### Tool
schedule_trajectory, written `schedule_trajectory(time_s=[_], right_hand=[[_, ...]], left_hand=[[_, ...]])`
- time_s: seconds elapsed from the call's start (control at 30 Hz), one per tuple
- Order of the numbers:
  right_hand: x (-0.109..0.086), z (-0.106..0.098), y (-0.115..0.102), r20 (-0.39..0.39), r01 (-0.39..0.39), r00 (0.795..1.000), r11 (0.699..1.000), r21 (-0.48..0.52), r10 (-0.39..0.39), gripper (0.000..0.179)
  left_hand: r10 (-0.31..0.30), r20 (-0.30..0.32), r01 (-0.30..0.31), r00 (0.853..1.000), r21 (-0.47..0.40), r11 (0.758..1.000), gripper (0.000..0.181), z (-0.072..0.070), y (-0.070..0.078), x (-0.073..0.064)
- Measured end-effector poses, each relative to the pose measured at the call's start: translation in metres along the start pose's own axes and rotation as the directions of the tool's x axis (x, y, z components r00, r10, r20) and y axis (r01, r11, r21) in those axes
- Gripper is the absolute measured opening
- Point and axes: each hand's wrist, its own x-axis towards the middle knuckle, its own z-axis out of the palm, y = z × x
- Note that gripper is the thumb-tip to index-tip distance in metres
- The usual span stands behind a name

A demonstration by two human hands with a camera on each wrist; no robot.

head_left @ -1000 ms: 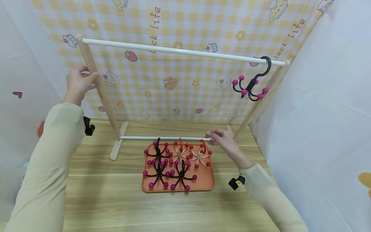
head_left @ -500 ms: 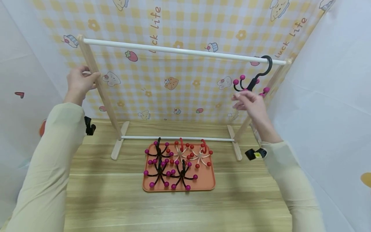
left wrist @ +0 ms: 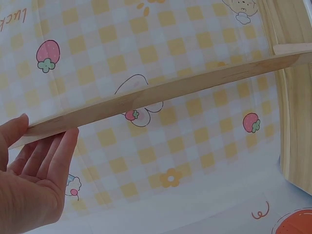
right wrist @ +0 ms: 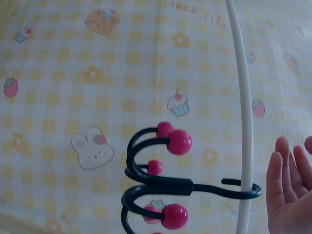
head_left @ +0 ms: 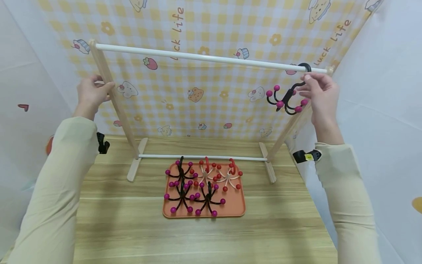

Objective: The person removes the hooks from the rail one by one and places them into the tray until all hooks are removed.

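Note:
In the head view, my left hand grips the left wooden post of a rack. The left wrist view shows the thumb of that hand on one side of the post and its fingers on the other. A black multi-arm hanger with pink ball tips hangs by its hook near the right end of the white rail. My right hand is beside this hook, fingers loosely bent. From the right wrist, a gap shows between the hand and the hanger.
An orange tray on the wooden table holds several similar hangers: black ones with pink balls and pale ones with red hooks and balls. Behind it runs the rack's lower bar. A checked cloth hangs behind.
My right hand has risen from near the tray's back right corner, up and to the right, to the hanging hanger's hook. The left hand stays on the post.

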Motion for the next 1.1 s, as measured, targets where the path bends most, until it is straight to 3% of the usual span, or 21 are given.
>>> schedule_trajectory(time_s=[0.13, 0.23, 0.53, 0.87, 1.1], right_hand=[[0.005, -0.007, -0.002, -0.116, 0.032, 0.993, 0.999, -0.002, -0.032, 0.015], [0.008, -0.011, -0.001, -0.151, 0.021, 0.988, 1.000, -0.008, -0.022, 0.017], [0.012, -0.008, 0.008, -0.090, -0.159, 0.985, 0.980, -0.121, 0.148, 0.039], [0.022, -0.002, 0.013, -0.136, -0.249, 0.965, 0.949, -0.194, 0.226, 0.039], [0.026, 0.000, 0.016, -0.138, -0.281, 0.955, 0.949, -0.145, 0.262, 0.029]], left_hand=[[0.000, 0.000, 0.000, 1.000, 0.003, 1.000, 0.053, 0.001, 0.001, 0.000], [0.000, -0.001, 0.000, 1.000, 0.007, 1.000, 0.053, 0.001, 0.001, 0.000], [0.009, -0.010, -0.009, 1.000, 0.017, 1.000, 0.052, 0.000, 0.000, 0.000], [0.010, -0.011, -0.010, 1.000, 0.035, 0.999, 0.053, 0.001, 0.001, 0.000], [0.001, -0.009, -0.001, 1.000, 0.017, 1.000, 0.053, 0.000, 0.000, 0.000]])
